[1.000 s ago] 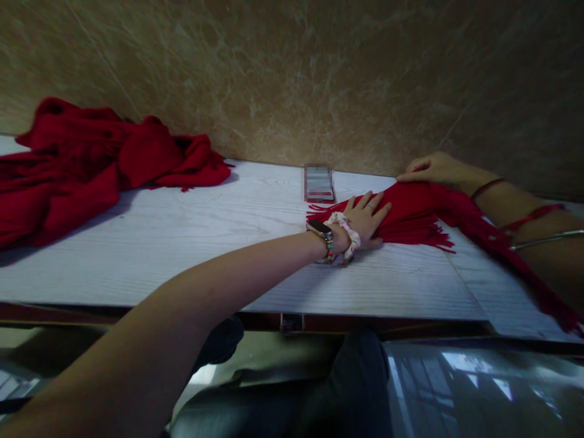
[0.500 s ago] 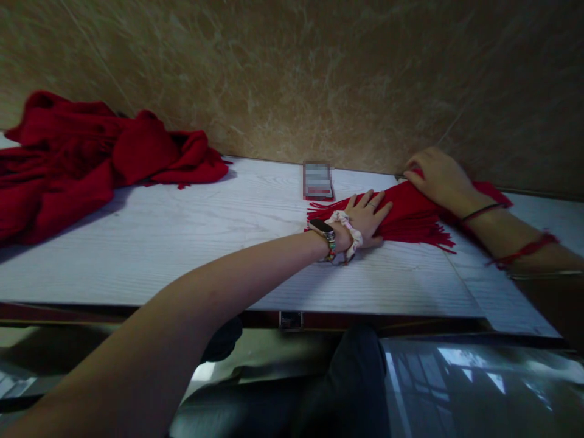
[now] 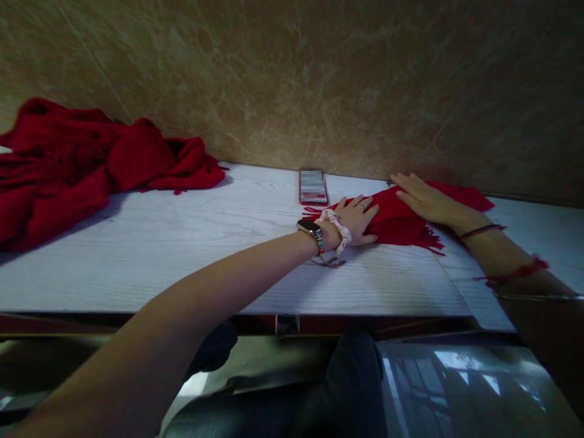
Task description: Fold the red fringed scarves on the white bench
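Note:
A folded red fringed scarf (image 3: 401, 216) lies on the pale wooden table (image 3: 205, 243) close to the wall. My left hand (image 3: 356, 219) rests flat on its left, fringed end, fingers spread; a watch and a scrunchie sit on that wrist. My right hand (image 3: 420, 198) lies flat on the scarf's upper right part, fingers stretched out. Cord bracelets circle my right forearm.
A heap of crumpled red scarves (image 3: 86, 167) covers the table's far left. A small blurred card-like object (image 3: 312, 187) stands by the brown marbled wall (image 3: 292, 79) just left of my hands. Below the table's front edge are my dark-trousered legs and a glossy floor.
My right hand brought the scarf's trailing end up from the right edge onto the table, then flattened out on the folded cloth. My left hand stayed pressed on the fringe.

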`<move>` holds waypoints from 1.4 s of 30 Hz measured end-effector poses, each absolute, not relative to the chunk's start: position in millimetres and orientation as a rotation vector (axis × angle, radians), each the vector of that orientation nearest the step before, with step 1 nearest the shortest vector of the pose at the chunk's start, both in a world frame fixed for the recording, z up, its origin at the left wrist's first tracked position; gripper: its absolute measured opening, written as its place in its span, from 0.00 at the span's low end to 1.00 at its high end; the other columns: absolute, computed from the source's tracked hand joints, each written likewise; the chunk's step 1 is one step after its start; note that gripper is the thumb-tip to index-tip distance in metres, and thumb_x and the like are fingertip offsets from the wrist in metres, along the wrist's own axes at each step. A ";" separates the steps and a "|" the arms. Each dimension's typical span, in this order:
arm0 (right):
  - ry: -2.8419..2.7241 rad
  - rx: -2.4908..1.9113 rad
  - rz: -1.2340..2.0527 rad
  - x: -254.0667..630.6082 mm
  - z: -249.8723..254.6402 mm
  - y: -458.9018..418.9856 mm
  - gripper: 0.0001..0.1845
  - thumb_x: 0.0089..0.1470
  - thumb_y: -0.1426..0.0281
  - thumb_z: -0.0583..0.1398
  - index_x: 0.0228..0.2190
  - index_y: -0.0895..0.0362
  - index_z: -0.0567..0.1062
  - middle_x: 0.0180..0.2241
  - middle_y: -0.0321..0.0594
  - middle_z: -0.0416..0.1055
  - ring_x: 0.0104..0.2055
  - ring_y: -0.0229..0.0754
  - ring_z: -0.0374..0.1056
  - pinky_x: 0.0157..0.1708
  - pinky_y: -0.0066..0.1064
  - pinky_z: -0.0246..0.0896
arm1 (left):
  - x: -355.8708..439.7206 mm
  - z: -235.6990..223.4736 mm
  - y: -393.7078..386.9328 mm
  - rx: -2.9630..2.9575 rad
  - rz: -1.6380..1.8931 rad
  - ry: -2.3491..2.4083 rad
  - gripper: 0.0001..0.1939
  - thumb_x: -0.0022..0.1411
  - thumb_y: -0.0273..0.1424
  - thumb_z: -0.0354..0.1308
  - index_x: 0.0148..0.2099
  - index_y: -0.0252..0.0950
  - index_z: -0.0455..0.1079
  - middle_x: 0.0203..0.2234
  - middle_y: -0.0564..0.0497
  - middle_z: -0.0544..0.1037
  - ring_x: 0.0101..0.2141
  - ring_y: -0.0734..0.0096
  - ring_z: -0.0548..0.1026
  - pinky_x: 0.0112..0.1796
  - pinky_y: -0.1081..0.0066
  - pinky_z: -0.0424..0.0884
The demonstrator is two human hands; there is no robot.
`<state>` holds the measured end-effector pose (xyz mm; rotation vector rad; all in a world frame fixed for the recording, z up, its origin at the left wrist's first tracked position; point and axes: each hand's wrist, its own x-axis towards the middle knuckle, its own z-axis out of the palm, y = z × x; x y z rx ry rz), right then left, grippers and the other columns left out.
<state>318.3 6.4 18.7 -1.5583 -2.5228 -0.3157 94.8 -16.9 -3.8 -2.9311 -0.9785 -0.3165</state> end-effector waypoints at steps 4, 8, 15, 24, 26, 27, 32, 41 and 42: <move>-2.576 -1.562 -0.271 323.2 19.8 -1.9 0.29 0.59 0.60 0.40 0.57 0.58 0.58 0.59 0.46 0.54 0.62 0.53 0.45 0.57 0.55 0.44 | 103.8 23.2 -16.5 -2.962 -0.187 -0.988 0.30 0.58 0.45 0.50 0.56 0.29 0.59 0.59 0.39 0.55 0.60 0.53 0.48 0.56 0.51 0.47; -2.504 -1.609 -0.254 327.0 18.9 -17.2 0.29 0.59 0.59 0.41 0.58 0.57 0.56 0.62 0.45 0.49 0.63 0.54 0.40 0.56 0.58 0.43 | 120.4 29.0 -17.5 -2.951 -0.242 -1.032 0.35 0.55 0.48 0.51 0.58 0.27 0.55 0.60 0.36 0.53 0.59 0.52 0.50 0.55 0.52 0.51; -2.377 -1.653 -0.007 323.1 -10.6 -30.6 0.30 0.59 0.58 0.39 0.59 0.55 0.54 0.60 0.43 0.52 0.63 0.48 0.43 0.59 0.50 0.43 | 120.2 3.0 -11.3 -2.959 -0.171 -0.948 0.48 0.50 0.45 0.58 0.64 0.26 0.42 0.61 0.35 0.48 0.60 0.50 0.48 0.56 0.55 0.49; -2.387 -1.608 0.001 274.8 -16.5 -49.9 0.33 0.59 0.57 0.38 0.59 0.61 0.53 0.62 0.47 0.47 0.63 0.51 0.41 0.59 0.52 0.42 | 74.0 3.0 -14.7 -2.891 -0.055 -0.911 0.45 0.50 0.42 0.58 0.64 0.28 0.44 0.61 0.36 0.49 0.60 0.50 0.49 0.56 0.56 0.50; -2.386 -1.541 0.043 247.1 -18.8 -50.8 0.33 0.59 0.57 0.38 0.60 0.61 0.52 0.62 0.48 0.45 0.64 0.50 0.38 0.58 0.53 0.42 | 45.9 1.2 -16.6 -2.863 -0.045 -0.945 0.45 0.50 0.43 0.58 0.64 0.27 0.44 0.61 0.36 0.49 0.60 0.51 0.49 0.57 0.57 0.49; -2.387 -1.501 0.064 231.1 -19.9 -49.7 0.33 0.59 0.57 0.38 0.60 0.61 0.52 0.63 0.48 0.44 0.64 0.50 0.37 0.58 0.53 0.42 | 29.6 0.3 -17.0 -2.843 -0.046 -0.966 0.45 0.50 0.43 0.58 0.63 0.26 0.45 0.61 0.35 0.49 0.60 0.51 0.49 0.57 0.58 0.48; -2.418 -1.324 0.115 143.3 -23.1 -32.7 0.32 0.60 0.59 0.39 0.59 0.63 0.52 0.63 0.49 0.42 0.65 0.49 0.32 0.59 0.52 0.38 | -58.4 -1.9 -15.5 -2.764 -0.064 -1.091 0.44 0.51 0.45 0.56 0.63 0.26 0.45 0.61 0.36 0.50 0.60 0.53 0.50 0.57 0.60 0.49; -2.307 -1.051 0.331 92.8 -15.5 -8.2 0.33 0.59 0.55 0.36 0.62 0.55 0.38 0.64 0.39 0.40 0.65 0.40 0.32 0.62 0.42 0.35 | -134.6 -4.9 -13.2 -2.698 -0.224 -1.214 0.43 0.50 0.44 0.56 0.62 0.27 0.49 0.60 0.34 0.53 0.59 0.54 0.52 0.56 0.57 0.52; -2.252 -1.076 0.340 100.5 -17.5 -7.5 0.33 0.59 0.55 0.36 0.62 0.54 0.36 0.64 0.38 0.40 0.65 0.40 0.33 0.62 0.41 0.36 | -135.7 -6.6 -12.9 -2.698 -0.255 -1.214 0.42 0.50 0.44 0.56 0.62 0.27 0.48 0.60 0.35 0.53 0.59 0.54 0.52 0.56 0.57 0.52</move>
